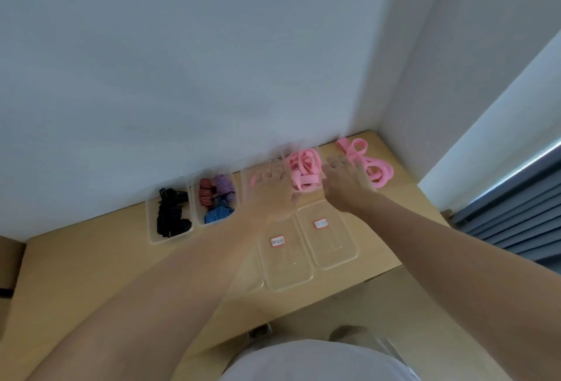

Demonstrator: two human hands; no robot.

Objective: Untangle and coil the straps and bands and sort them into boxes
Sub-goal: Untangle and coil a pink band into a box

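Four clear boxes stand in a row against the wall. One holds black straps (pixel 171 213), the second striped coiled bands (pixel 217 198), and the fourth pink bands (pixel 303 168). More pink bands (pixel 368 162) lie loose on the table at the far right. My left hand (pixel 273 189) reaches over the third box (pixel 247 181) with fingers spread, holding nothing. My right hand (pixel 343 180) stretches between the pink-band box and the loose pink bands, fingers straight and spread. The image is motion-blurred, so contact with the boxes is unclear.
Two clear lids with red-edged labels (pixel 277 241) (pixel 321 224) lie flat on the wooden table (pixel 91 259) in front of the boxes. A white wall bounds the table behind and at right. A blue curtain (pixel 516 207) hangs at far right.
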